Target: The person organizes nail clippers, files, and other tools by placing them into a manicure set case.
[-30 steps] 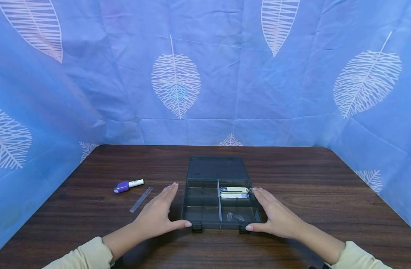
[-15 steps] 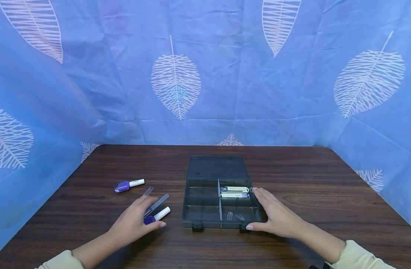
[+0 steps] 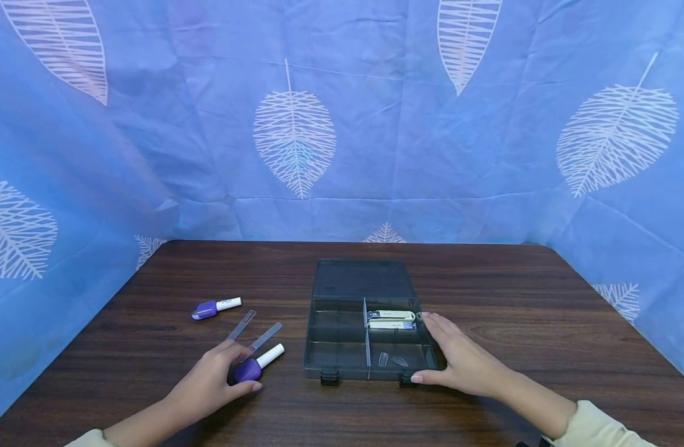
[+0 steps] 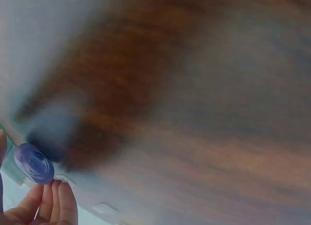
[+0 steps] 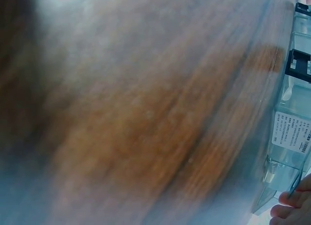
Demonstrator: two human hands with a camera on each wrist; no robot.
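In the head view, my left hand (image 3: 207,380) is around the near purple nail polish bottle (image 3: 248,370), fingers at its far side, thumb at its near side. The left wrist view shows the bottle (image 4: 35,163) right by the fingertips. A grey nail file (image 3: 265,338) and a clear nail file (image 3: 242,325) lie just beyond these fingers, partly covered. My right hand (image 3: 466,365) rests on the right side of an open dark clear compartment box (image 3: 336,374), thumb at its front corner. Two nail clippers (image 3: 391,315) and two clear nail tips (image 3: 383,359) lie in its right compartments.
Another purple nail polish bottle (image 3: 215,307) with a white cap lies farther back on the left. The box's lid (image 3: 364,279) is folded back flat on the dark wooden table (image 3: 515,279). A blue leaf-patterned cloth (image 3: 353,124) hangs behind and on both sides.
My left hand has left the box's left side and moved left to the near nail polish bottle, which it earlier hid along with the grey file. The right hand stays on the box.
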